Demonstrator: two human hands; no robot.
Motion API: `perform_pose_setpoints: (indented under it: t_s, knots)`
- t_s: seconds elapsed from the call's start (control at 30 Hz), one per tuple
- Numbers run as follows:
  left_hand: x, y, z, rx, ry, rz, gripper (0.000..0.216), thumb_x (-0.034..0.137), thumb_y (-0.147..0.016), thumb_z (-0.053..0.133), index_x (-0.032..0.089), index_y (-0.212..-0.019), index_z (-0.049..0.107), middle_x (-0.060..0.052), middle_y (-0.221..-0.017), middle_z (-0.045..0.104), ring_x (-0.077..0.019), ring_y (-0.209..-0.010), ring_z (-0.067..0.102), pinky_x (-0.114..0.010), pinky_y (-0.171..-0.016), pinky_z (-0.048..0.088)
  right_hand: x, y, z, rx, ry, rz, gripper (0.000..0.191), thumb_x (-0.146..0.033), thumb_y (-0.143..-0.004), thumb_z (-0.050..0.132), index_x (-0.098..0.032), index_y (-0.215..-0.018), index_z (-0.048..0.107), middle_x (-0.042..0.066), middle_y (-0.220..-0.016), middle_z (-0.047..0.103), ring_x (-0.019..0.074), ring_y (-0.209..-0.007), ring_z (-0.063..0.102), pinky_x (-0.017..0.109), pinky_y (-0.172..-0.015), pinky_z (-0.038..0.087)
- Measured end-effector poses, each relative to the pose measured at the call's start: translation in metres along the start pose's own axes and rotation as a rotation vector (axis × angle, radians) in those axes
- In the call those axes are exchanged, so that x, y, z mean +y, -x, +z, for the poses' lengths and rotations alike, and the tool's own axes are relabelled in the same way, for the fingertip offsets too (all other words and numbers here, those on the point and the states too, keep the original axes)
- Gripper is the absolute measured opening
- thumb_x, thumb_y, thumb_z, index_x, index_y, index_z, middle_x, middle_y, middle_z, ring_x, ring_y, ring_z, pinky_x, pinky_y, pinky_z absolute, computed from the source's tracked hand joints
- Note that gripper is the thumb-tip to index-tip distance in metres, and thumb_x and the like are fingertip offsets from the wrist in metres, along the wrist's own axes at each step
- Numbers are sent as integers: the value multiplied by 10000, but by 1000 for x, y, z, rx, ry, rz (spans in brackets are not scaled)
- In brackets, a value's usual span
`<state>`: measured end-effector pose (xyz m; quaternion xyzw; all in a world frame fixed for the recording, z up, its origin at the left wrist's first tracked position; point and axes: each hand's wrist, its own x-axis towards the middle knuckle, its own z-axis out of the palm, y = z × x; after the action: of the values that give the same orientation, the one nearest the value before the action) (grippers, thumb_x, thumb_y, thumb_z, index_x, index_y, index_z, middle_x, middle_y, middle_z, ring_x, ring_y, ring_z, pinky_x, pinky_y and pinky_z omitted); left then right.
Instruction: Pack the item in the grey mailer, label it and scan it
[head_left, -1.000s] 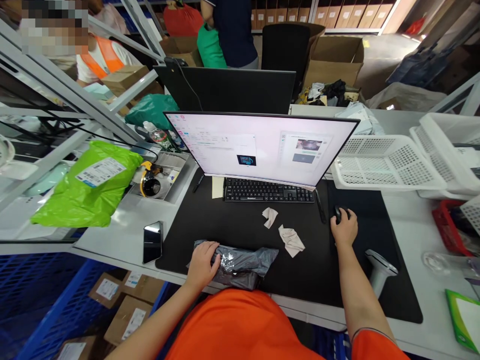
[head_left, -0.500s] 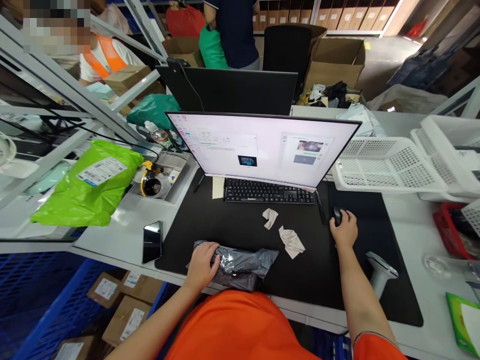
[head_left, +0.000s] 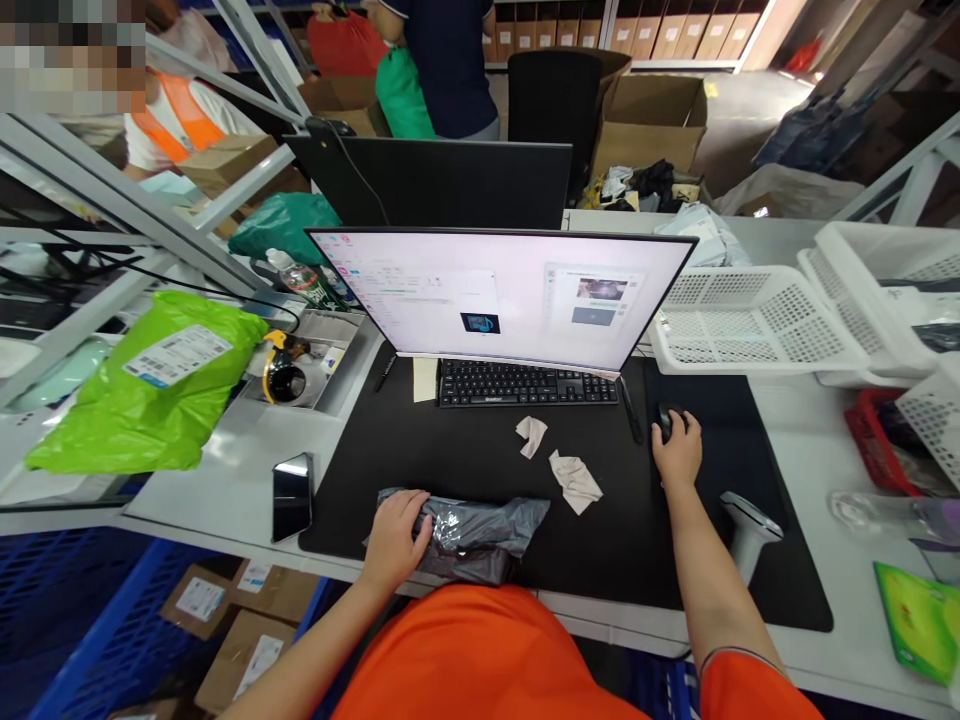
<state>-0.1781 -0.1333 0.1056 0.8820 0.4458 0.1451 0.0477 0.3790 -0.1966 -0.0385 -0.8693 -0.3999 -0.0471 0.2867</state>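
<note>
My left hand (head_left: 396, 535) rests on the left end of a grey plastic mailer bag (head_left: 480, 530), fingers curled over it, at the near edge of the black desk mat (head_left: 465, 460). My right hand (head_left: 679, 452) lies cupped over a black mouse (head_left: 664, 421) on the mat's right side. Two crumpled paper scraps (head_left: 574, 478) lie between my hands. Beyond them stands a black keyboard (head_left: 529, 383) under a lit monitor (head_left: 499, 297).
A phone (head_left: 292, 494) lies left of the mat, a handheld scanner (head_left: 746, 530) stands at its right. A green parcel (head_left: 142, 385) and a metal tray (head_left: 319, 360) with tape sit at left. White baskets (head_left: 750, 325) are at right. Other people stand behind the monitors.
The view has shifted slightly left and down. Both hands stay where they were, left on the grey bag and right on the mouse.
</note>
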Motion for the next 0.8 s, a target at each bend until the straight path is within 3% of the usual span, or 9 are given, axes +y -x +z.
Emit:
perform_pose_setpoints:
  t_s: [0.8]
  knots:
    - [0, -1, 0, -6, 3, -5, 287, 298, -985, 489, 191, -1195, 655, -120, -1147, 712, -303, -1071, 655, -486, -981, 504, -2, 0, -1, 7, -23, 18, 561, -401, -891, 561, -108, -1370, 553, 245, -1432, 495, 367, -1256, 528, 526, -1033, 474]
